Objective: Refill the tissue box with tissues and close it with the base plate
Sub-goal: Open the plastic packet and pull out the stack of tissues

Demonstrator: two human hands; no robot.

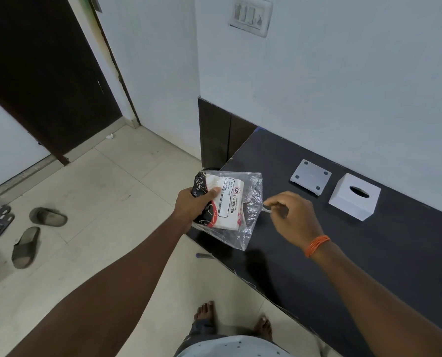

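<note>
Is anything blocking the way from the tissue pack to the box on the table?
On the table itself, nothing visible. The tissue pack, held by the left hand, is still inside its clear plastic bag, which the right hand pinches. The tissue box also sits slot-up, open side down, with the base plate beside it.

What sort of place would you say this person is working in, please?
Probably a room in a home or small office: slippers left on the tiled floor by a dark door, and a wall switch panel above a black counter.
</note>
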